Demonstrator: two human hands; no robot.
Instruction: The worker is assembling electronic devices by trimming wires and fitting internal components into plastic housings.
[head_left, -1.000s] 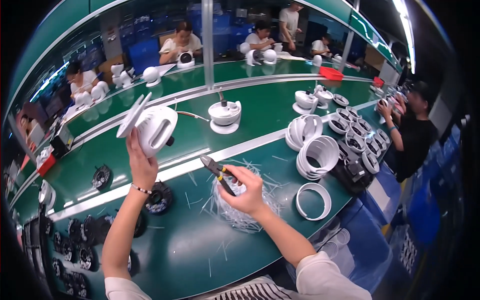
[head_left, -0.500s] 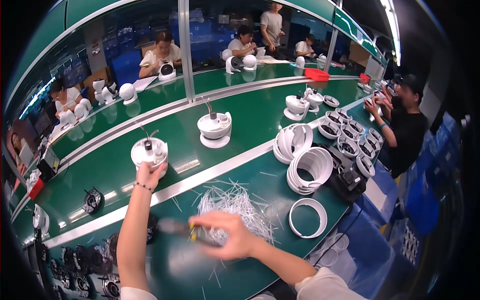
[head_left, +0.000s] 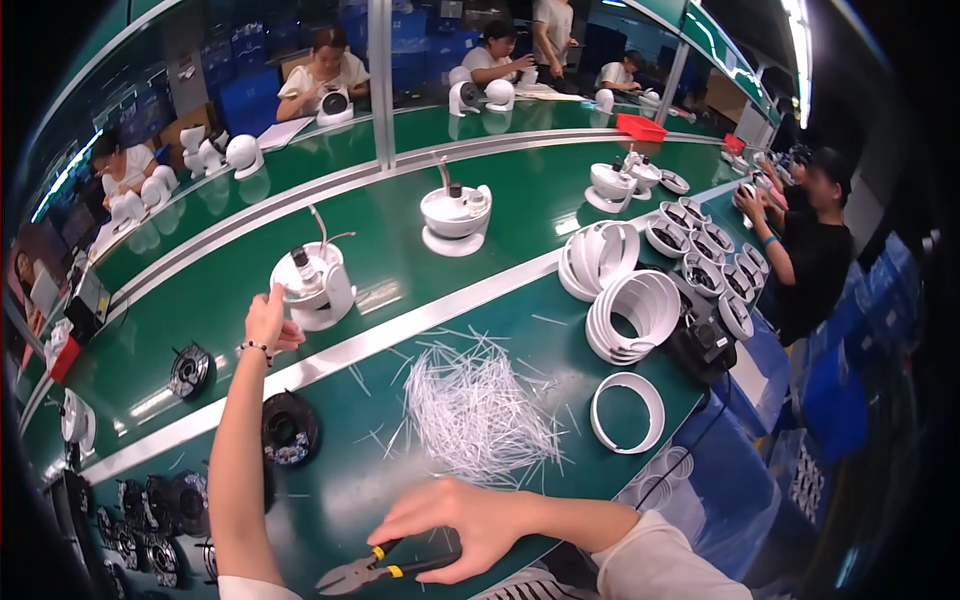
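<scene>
White bowl-shaped housing: stands upright on the green belt, just beyond the pale metal rail; carries a black cylindrical fitting on top, with thin wires sticking up and outward; at its near left side, left hand, index finger extended to its edge, other fingers curled; cannot tell whether gripping it or only touching; on the left wrist, a dark beaded bracelet; near the front of the green table, right hand curled around the handles of cutting pliers, handles spread apart, nose toward the lower left.

Beyond the right hand, a loose heap of thin white strips; to the right of the heap, a single white ring, with a stack of white rings behind; farther back, shallow white bowls with black parts inside; left of the heap, a black ring-shaped part; near the left forearm, more dark round parts; on the belt, right of the first housing, a second white housing; at far right, a co-worker in a dark top.
</scene>
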